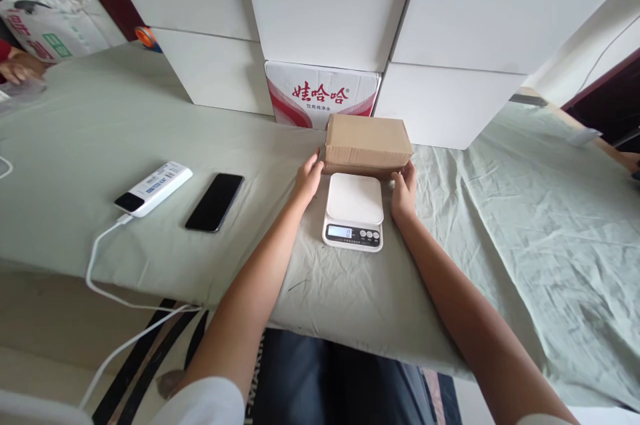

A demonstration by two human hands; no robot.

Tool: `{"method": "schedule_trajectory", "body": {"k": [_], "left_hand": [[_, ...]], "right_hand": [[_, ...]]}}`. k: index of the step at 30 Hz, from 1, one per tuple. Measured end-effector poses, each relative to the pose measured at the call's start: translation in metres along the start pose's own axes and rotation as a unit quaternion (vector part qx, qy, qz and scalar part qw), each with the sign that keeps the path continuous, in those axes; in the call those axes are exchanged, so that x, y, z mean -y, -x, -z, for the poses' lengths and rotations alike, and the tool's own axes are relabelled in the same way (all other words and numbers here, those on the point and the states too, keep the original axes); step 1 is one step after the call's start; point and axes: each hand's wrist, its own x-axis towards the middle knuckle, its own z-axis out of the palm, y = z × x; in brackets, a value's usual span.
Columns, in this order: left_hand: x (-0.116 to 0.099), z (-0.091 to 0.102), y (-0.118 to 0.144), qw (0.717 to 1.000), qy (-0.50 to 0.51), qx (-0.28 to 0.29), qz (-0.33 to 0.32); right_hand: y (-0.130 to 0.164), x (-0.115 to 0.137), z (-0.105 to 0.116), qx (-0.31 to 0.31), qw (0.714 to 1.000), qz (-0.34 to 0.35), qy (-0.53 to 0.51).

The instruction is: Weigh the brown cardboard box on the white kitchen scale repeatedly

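Note:
A brown cardboard box point(369, 137) sits behind the kitchen scale, in front of the printed carton. My left hand point(309, 178) grips its left end, thumb toward me. At the box's right end, my right hand point(404, 190) holds the lower corner, with some fingers hidden behind it. Between my forearms lies the white kitchen scale point(355, 201), its platform bare and its lit display reading 0. The frame does not show whether the box rests on the cloth or is slightly raised.
White panels point(325, 5) and a red-and-white carton point(323, 95) stand behind the box. To the left lie a black phone point(215, 202) and a white power bank point(155, 188) with a white cable point(93, 265). Another person's hand point(23, 68) shows at far left, near a plastic bag point(47, 28).

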Motion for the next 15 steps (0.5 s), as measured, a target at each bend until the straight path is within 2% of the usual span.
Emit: {"method": "schedule_trajectory", "body": {"k": [6,15], "left_hand": [[-0.006,0.0,0.002,1.0,0.018,0.025,-0.006],[-0.002,-0.001,0.001,0.999,-0.019,0.041,-0.015]], "right_hand": [[0.004,0.016,0.001,0.016,1.0,-0.003,0.017],[0.001,0.014,-0.001,0.037,0.999,-0.01,0.015]]}}
